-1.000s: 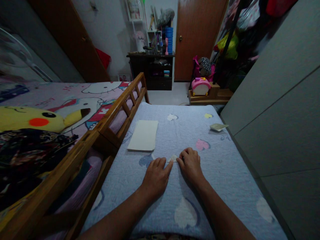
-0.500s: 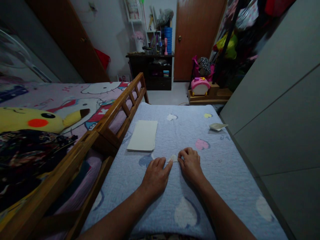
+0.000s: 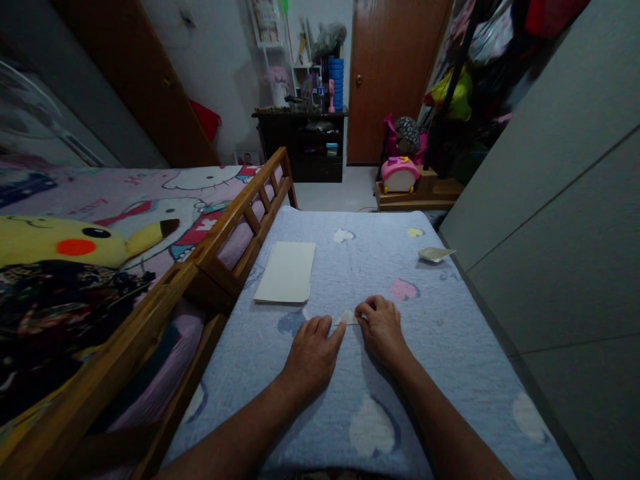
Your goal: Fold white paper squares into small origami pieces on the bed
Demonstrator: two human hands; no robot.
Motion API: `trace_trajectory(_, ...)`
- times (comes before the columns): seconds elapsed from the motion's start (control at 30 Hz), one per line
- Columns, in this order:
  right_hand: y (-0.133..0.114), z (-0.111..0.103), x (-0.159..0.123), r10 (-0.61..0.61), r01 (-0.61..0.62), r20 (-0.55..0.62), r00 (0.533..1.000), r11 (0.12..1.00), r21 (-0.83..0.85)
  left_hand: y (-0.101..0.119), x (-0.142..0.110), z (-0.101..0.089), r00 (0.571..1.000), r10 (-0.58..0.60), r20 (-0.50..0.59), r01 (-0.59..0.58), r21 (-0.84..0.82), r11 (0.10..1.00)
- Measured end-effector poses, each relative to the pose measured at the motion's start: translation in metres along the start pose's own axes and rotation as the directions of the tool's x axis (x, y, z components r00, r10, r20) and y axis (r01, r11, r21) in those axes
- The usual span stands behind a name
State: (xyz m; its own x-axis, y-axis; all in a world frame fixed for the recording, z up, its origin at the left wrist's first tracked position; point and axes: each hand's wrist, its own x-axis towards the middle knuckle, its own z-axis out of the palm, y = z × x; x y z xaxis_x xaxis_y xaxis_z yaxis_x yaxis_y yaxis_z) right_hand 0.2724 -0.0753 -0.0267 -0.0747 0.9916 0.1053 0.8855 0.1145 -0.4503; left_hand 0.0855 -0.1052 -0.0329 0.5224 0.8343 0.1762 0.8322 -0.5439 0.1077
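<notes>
Between my hands, on the blue bedcover (image 3: 450, 373), lies a small pale piece of folded paper (image 3: 349, 317). My left hand (image 3: 311, 350) rests on the cover at its left side, the thumb stretched onto the paper's lower edge and the other fingers bent close together, holding it down. On the other side my right hand (image 3: 381, 328) pinches the right end of the paper between thumb and fingertips. How the paper is folded is too small to make out. Beyond my left hand sits a stack of white paper sheets (image 3: 286, 272).
Near the bed's right edge lies a small folded paper piece (image 3: 435, 254). A wooden bed rail (image 3: 240, 217) runs along the left, with a yellow plush toy (image 3: 110, 240) behind it. A pale cabinet (image 3: 565, 200) stands at the right.
Almost nothing differs. Both hands stay on the small paper in the same place, and the view shifts very slightly.
</notes>
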Motion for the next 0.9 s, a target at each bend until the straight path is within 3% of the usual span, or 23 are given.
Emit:
trace_trajectory(0.2,0.000,0.001,-0.001,-0.010,0.010,-0.013,1.000,1.000,0.008,0.000,0.001,-0.004,1.000,-0.021,0.014,0.021,-0.043,0.999)
trace_trajectory(0.43,0.007,-0.002,-0.005,-0.073,0.076,-0.023,0.997,0.984,0.163,-0.005,0.005,-0.015,0.990,-0.140,0.005,0.131,-0.376,0.917)
trace_trajectory(0.57,0.011,-0.005,-0.005,-0.093,0.105,-0.061,0.994,0.963,0.247,-0.008,0.018,-0.025,0.978,-0.200,0.064,0.205,-0.502,0.840)
trace_trajectory(0.73,0.014,-0.005,-0.003,-0.159,0.182,-0.099,0.982,0.939,0.292,-0.008,0.039,-0.033,0.976,-0.196,0.092,0.215,-0.511,0.832)
trace_trajectory(0.9,0.014,-0.002,-0.001,-0.211,0.234,-0.105,0.972,0.919,0.317,-0.005,0.048,-0.023,0.964,-0.254,0.076,0.254,-0.542,0.801)
